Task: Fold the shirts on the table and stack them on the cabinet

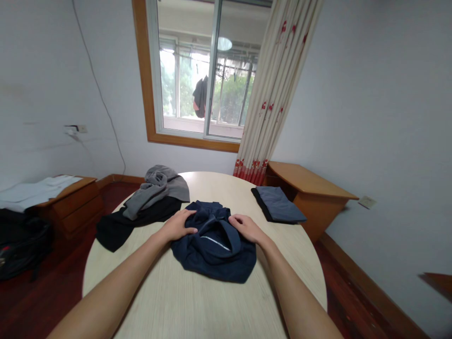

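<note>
A navy blue garment lies bunched in the middle of the round table, its collar opening facing up with a thin white line inside. My left hand rests on its upper left side, thumb and fingers apart. On the upper right side, my right hand touches the cloth near the collar, fingers curved; whether they pinch any fabric cannot be made out. A grey garment lies crumpled at the table's back left over black cloth. Folded dark clothes are stacked at the back right.
The round pale table fills the foreground. A wooden desk stands behind it to the right. At the left are a wooden cabinet with papers on top and a black bag. A curtain hangs beside the window.
</note>
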`<action>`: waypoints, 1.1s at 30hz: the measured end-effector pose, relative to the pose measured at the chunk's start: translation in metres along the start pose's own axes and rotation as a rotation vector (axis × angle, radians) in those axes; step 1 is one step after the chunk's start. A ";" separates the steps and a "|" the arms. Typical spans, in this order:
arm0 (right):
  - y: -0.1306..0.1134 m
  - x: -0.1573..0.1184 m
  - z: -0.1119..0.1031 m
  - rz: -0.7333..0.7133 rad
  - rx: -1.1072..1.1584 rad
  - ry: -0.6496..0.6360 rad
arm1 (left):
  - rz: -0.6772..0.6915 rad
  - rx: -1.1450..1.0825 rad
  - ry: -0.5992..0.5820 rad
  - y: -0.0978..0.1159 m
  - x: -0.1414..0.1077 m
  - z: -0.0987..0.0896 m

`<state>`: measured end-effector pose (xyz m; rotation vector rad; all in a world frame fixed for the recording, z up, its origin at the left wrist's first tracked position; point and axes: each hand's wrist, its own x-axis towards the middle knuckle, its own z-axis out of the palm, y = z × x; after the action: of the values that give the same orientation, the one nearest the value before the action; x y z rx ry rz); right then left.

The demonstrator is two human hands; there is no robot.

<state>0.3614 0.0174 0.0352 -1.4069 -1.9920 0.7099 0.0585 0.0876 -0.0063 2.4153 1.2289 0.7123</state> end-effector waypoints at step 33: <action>0.014 -0.030 -0.048 0.182 0.443 -0.303 | 0.001 -0.453 0.956 0.030 -0.005 -0.067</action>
<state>0.4135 -0.0024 0.0529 -1.2717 -1.7781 1.4207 0.0376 0.0712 0.0625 1.6918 1.1481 2.0236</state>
